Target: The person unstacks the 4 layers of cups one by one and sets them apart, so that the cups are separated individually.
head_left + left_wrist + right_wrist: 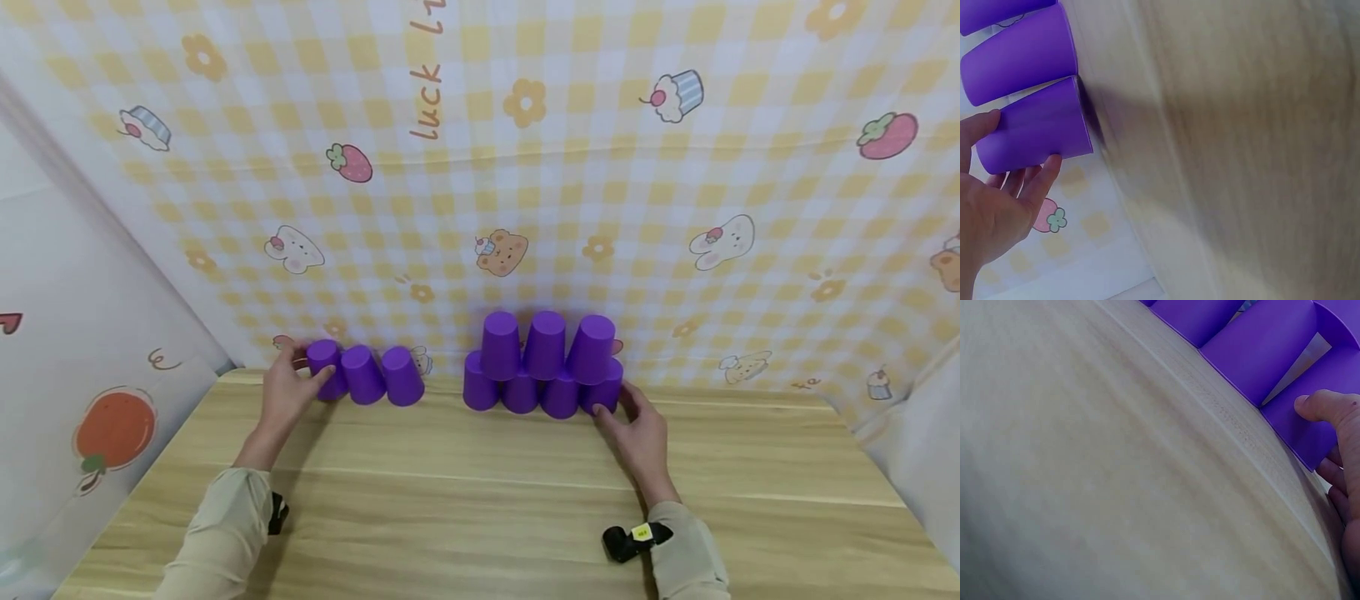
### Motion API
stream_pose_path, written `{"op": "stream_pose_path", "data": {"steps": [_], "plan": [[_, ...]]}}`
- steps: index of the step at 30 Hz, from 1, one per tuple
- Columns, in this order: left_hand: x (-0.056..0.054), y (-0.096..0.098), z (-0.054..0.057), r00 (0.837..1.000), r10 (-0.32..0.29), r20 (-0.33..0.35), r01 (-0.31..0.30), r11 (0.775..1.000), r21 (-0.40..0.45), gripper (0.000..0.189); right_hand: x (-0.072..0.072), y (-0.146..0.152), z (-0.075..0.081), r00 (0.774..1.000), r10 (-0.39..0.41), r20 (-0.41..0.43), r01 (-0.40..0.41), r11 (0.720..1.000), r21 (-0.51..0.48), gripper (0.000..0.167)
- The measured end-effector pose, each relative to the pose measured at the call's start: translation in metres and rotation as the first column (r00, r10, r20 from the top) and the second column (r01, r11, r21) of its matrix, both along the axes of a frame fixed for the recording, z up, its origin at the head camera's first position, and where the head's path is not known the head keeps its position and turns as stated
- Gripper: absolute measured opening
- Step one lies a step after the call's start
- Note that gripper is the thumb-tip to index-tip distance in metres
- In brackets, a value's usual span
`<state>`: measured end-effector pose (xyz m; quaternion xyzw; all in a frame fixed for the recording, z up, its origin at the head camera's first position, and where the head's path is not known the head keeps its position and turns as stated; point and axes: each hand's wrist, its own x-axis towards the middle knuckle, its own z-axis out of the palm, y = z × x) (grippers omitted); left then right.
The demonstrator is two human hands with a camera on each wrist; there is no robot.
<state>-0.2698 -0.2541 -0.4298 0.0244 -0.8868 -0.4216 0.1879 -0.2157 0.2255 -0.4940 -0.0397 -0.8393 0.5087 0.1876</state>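
Three upside-down purple cups stand in a row at the back left, close to the cloth. My left hand (288, 385) holds the leftmost cup (1036, 129), thumb on one side and fingers on the other. Beside it stand the middle cup (363, 375) and the right cup (403, 377). Farther right, a two-level stack has several inverted cups below and three on top, among them the top middle cup (545, 346). At its lower right corner, my right hand (640, 433) grips the end cup (1316, 415), thumb in front and fingers around the outer side.
A wooden table (450, 500) runs up to a yellow-checked cloth (420, 250) hanging behind the cups. Another printed cloth (67, 333) hangs along the left side. A gap separates the short row from the stack.
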Motion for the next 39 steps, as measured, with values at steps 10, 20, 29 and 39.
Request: {"op": "stream_pose_path", "data": {"steps": [10,20,29,39], "plan": [[0.003,-0.006,-0.005,0.995,-0.015,0.096,0.012,0.999,0.035,0.053,0.000,0.000,-0.001,1.000,-0.009,0.008,0.009,1.000,0.004,0.056],[0.005,-0.010,-0.004,0.994,-0.055,0.095,0.054,0.998,0.021,0.072,0.000,0.000,0.000,1.000,-0.008,0.015,0.008,1.000,0.016,0.056],[0.005,0.006,0.007,0.984,0.046,-0.173,-0.036,0.998,0.060,0.060,0.001,0.000,0.001,0.999,-0.005,0.033,0.005,1.000,0.004,0.057],[0.026,0.059,0.048,0.917,0.008,-0.398,0.071,0.981,0.182,0.042,0.000,0.000,0.001,1.000,-0.010,0.011,0.009,1.000,0.018,0.056]]}}
